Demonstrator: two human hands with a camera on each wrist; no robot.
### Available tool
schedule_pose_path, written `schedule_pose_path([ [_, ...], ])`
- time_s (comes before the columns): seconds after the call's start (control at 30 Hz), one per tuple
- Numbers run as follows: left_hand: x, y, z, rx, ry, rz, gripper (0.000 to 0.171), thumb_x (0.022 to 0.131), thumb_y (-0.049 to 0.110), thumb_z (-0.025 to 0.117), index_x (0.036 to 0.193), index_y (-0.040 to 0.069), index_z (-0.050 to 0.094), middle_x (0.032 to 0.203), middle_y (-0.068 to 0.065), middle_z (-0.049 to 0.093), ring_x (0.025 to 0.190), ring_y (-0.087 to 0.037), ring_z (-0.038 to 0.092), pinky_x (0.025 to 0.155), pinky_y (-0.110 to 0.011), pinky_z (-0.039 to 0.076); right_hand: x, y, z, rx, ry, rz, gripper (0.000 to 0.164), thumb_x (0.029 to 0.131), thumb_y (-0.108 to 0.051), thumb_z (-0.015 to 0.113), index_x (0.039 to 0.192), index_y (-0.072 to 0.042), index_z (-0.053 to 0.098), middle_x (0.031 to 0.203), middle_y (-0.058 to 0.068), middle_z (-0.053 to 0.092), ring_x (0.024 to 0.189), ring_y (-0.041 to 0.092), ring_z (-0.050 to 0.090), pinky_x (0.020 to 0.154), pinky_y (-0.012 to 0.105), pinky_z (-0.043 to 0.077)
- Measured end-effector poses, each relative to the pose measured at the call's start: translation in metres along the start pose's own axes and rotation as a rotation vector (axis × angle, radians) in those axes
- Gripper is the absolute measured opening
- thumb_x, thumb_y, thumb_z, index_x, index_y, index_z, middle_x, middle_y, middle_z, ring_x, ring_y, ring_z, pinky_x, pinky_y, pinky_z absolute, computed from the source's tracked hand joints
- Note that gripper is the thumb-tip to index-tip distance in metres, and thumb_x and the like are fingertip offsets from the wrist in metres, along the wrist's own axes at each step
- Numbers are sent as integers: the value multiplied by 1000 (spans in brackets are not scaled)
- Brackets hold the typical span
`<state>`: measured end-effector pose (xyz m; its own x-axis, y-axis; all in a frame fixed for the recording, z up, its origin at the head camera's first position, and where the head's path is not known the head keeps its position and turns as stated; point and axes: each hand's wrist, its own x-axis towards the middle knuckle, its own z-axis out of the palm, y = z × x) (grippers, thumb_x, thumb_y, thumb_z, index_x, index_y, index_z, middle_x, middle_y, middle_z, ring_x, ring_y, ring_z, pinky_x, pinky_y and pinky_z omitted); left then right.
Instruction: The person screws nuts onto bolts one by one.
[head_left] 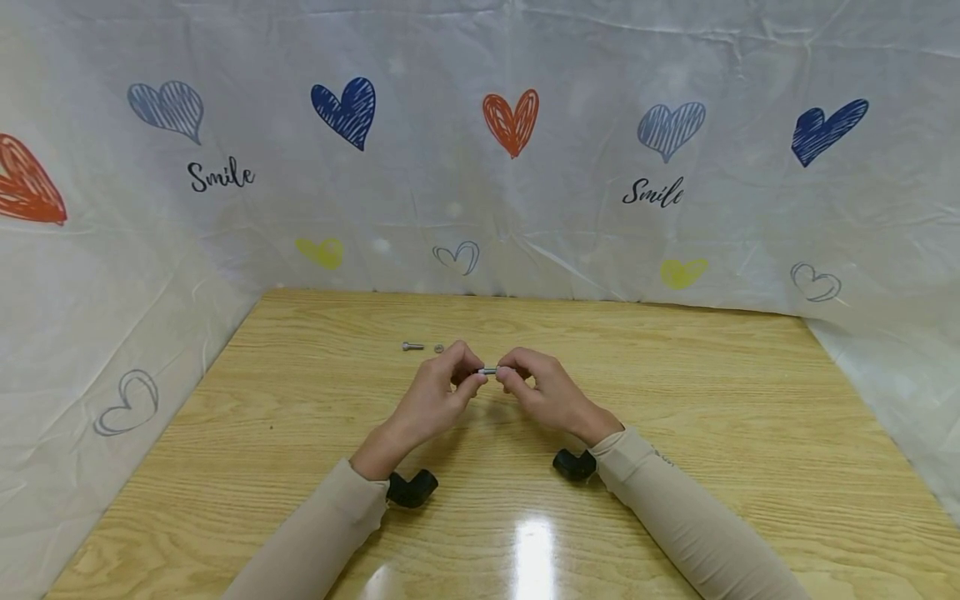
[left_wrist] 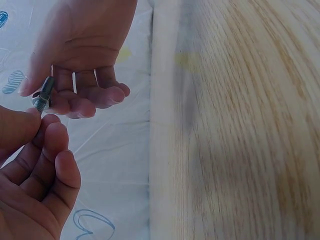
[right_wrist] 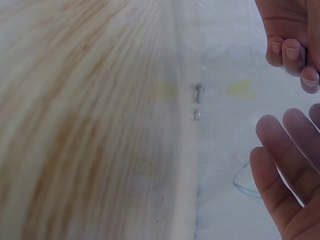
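Observation:
Between my two hands a small metal bolt (head_left: 488, 371) is held level above the wooden table. My left hand (head_left: 431, 396) pinches one end of it with thumb and fingertips, hiding that end. A nut (left_wrist: 41, 101) sits partway along the threaded shank (left_wrist: 47, 86) in the left wrist view. My right hand (head_left: 551, 396) has its thumb and index finger at the nut, its other fingers loosely bent. The right wrist view does not show the held bolt; the fingers of both hands appear at its right edge.
Beyond my left hand, a second bolt (head_left: 412, 346) and a loose nut (head_left: 439, 348) lie on the wooden table (head_left: 712, 400). Black wrist pieces (head_left: 412, 488) hang below both sleeves. A white cloth (head_left: 570, 217) printed with hearts stands behind the table and along its sides.

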<state>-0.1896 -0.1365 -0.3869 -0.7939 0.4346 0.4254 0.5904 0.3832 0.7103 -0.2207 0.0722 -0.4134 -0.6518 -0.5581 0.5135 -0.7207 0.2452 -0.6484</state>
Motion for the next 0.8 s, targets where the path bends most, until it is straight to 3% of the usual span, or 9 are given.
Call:
schedule_pose_path([
  [0.1, 0, 1, 0, 0, -1, -4, 4, 95, 8, 58, 97, 6, 55, 79, 3, 56, 64, -12, 52, 59, -30, 47, 0, -1, 0, 12, -1, 28, 16, 100, -23, 53, 109, -11, 59, 96, -3, 62, 79, 8, 59, 71, 29, 50],
  [0.33, 0, 0, 0, -2, -2, -7, 5, 95, 3, 58, 97, 6, 55, 79, 2, 56, 65, -15, 52, 59, -33, 47, -1, -3, 1, 49, 9, 54, 28, 94, -19, 63, 119, -13, 51, 105, 0, 63, 83, 9, 62, 76, 31, 52],
  [0.7, 0, 1, 0, 3, 4, -14, 5, 95, 5, 59, 97, 6, 55, 78, 2, 56, 64, -14, 52, 59, -29, 45, 0, -2, 1, 35, -4, -8, 8, 98, -13, 56, 105, -11, 59, 95, 7, 62, 80, 9, 59, 72, 29, 51],
  [0.8, 0, 1, 0, 3, 8, -16, 4, 95, 5, 59, 97, 7, 55, 78, 3, 57, 64, -13, 52, 59, -30, 46, 1, -2, 1, 16, -3, -5, 10, 100, -14, 53, 100, -10, 62, 89, 5, 61, 75, 9, 58, 67, 29, 50],
])
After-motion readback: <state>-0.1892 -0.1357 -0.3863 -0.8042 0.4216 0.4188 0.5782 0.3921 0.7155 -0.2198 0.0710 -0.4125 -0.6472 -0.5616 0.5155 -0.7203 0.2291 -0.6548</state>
